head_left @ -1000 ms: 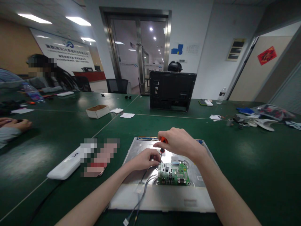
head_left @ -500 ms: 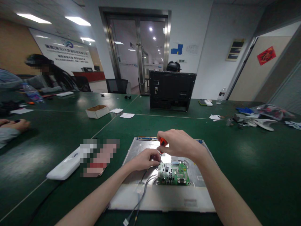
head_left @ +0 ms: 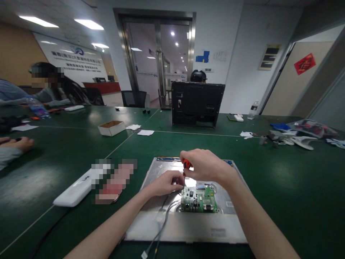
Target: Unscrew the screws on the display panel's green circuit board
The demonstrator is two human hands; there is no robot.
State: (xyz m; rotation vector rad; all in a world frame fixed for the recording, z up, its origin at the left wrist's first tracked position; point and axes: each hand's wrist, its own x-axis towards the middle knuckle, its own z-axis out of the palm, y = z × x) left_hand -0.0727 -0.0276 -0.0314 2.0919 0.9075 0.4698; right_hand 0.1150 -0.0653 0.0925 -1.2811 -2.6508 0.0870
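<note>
2 hands: right hand (head_left: 206,166) grips screwdriver (head_left: 186,165), left hand (head_left: 165,182) steadies tip.

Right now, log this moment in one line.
right hand: grips screwdriver | left hand: steadies tip | circuit board on metal panel

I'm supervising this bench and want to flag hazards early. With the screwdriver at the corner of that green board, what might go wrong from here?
The right hand drives an orange-handled screwdriver at the corner of the green circuit board; a slip might gouge its components. The left hand pinches right at the tip, so its fingers could get jabbed. Loose cables trail off the metal panel past the forearm and might snag.
</note>
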